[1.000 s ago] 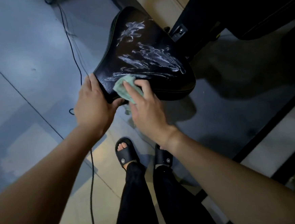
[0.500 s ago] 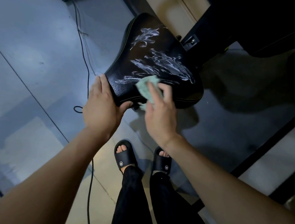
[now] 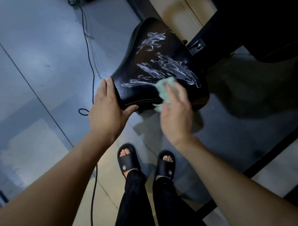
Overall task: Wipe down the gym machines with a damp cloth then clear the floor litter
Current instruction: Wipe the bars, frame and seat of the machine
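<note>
A black padded machine seat [image 3: 145, 59] with white smeared streaks fills the upper middle of the head view. My left hand [image 3: 107, 109] grips its near left corner, fingers along the side and thumb under the front edge. My right hand [image 3: 177, 114] presses a crumpled pale green cloth [image 3: 166, 90] onto the seat's near right part, beside the streaks. The right hand is blurred. The dark machine frame [image 3: 211, 51] carries the seat from the right.
A thin black cable [image 3: 88, 51] runs down the grey floor left of the seat and past my feet in black slides [image 3: 128, 160]. A dark mat [image 3: 243, 116] lies under the machine. A black frame bar [image 3: 272, 151] crosses at the right.
My right hand has slid the cloth rightward along the seat's near edge, from the left corner toward the right. My left hand keeps its hold on the corner. The camera has shifted.
</note>
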